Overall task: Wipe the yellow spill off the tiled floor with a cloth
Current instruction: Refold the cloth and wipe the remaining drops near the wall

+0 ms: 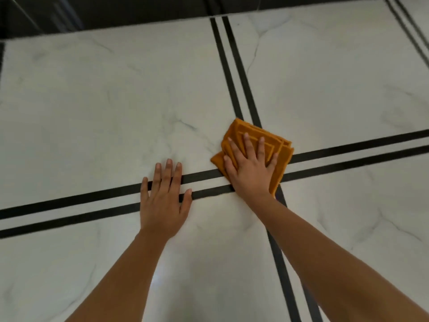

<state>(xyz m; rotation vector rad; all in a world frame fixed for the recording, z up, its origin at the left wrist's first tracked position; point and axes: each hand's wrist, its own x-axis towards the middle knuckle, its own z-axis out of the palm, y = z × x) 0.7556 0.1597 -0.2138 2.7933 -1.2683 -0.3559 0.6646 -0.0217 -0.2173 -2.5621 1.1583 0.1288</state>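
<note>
Kneeling over the tiled floor (116, 101), I am looking down at big white marble-veined tiles split by paired black stripes (81, 205): one pair is running from nine o'clock to three o'clock under my hands, another from twelve o'clock down toward five o'clock, and the two pairs are crossing just beneath my right palm. A dark band (116, 12) is edging the floor at twelve o'clock. Nothing is standing between my hands and the tiles.

I cannot make out any yellow spill on the white tiles; if some is lying under the cloth, it is hidden.

The orange cloth (282, 154), folded into a thick pad, is lying flat on the stripe crossing, at about two o'clock from my left hand (163, 202) and directly under my right hand (251, 169).

My right hand is pressing down on it with fingers spread wide, gripping nothing. My left hand is resting flat on the bare floor across the black stripes, fingers loosely spread, near the cloth but apart from it.
</note>
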